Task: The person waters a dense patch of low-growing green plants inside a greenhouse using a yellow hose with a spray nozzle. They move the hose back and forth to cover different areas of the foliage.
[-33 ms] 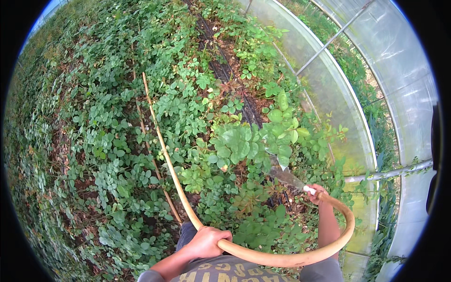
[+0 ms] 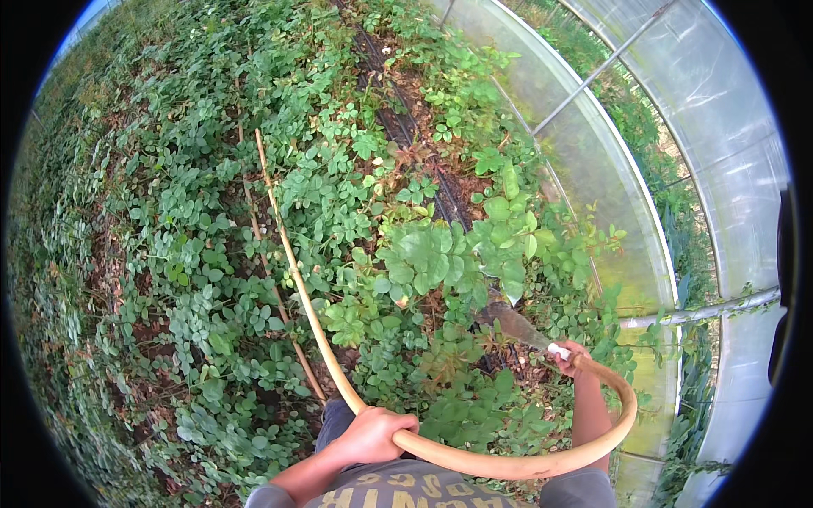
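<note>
My left hand [image 2: 378, 433] is closed round a thick pale yellow hose [image 2: 517, 464] at the lower middle, in front of my body. From there the hose loops to the right and up to a short white nozzle [image 2: 558, 350]. The fingers of my right hand [image 2: 572, 361] are wrapped round that nozzle end at the lower right. A fan of water [image 2: 517, 324] sprays up and leftward from it into the leafy plants [image 2: 423, 256]. The hose's other length runs away from my left hand over the foliage toward the top.
Dense low plants [image 2: 169, 254] spread across the left. A brownish line [image 2: 284, 309] lies among them, left of the hose. Dark strips or tubing [image 2: 377, 76] run along the bed. On the right stands a curved translucent plastic wall [image 2: 711, 169] with metal tubes [image 2: 584, 85].
The white nozzle and my right hand have moved very slightly down. My left hand holds the hose in the same place.
</note>
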The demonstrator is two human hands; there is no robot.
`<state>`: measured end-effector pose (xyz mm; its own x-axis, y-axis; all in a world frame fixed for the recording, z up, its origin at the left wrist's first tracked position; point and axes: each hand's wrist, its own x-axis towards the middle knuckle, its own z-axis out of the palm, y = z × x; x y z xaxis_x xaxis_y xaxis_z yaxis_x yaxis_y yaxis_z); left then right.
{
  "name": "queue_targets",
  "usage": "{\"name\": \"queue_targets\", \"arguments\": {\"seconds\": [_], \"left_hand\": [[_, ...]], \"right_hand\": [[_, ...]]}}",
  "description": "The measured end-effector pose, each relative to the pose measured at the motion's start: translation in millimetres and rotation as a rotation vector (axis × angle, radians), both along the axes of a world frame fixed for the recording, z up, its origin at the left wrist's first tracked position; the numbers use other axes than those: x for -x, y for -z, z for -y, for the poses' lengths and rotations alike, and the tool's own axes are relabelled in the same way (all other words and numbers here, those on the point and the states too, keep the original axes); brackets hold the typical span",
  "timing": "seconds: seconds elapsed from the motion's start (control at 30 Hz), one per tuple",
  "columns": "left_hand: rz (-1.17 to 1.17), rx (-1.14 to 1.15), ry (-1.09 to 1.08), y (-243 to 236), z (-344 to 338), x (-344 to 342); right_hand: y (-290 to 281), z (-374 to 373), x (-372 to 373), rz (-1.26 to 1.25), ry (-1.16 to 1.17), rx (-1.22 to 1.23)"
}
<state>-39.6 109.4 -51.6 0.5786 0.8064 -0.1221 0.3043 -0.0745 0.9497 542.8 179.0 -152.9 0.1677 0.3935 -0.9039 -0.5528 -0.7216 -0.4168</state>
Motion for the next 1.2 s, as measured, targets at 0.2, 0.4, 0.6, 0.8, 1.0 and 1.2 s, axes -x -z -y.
{"name": "queue_targets", "arguments": {"seconds": [0.2,0.4,0.6,0.8,1.0,1.2], "left_hand": [[0.022,-0.014,0.082,-6,-1,-7],[0.032,-0.107,0.047,-14,-1,2],[0.01,-0.089,0.069,-11,-1,-5],[-0.002,0.056,0.202,0,-11,-28],[-0.065,0.084,0.441,3,-18,-69],[-0.096,-0.009,0.544,-7,-8,-79]], "right_hand": [[13,33,-51,-0.312,-0.045,-0.183],[-53,-134,74,-0.196,-0.198,-0.54],[-52,-118,57,-0.136,-0.215,-0.562],[-1,68,-38,0.16,0.004,-0.188],[-8,252,-65,0.397,0.174,-0.023],[-12,210,-43,0.228,-0.027,-0.505]]}}
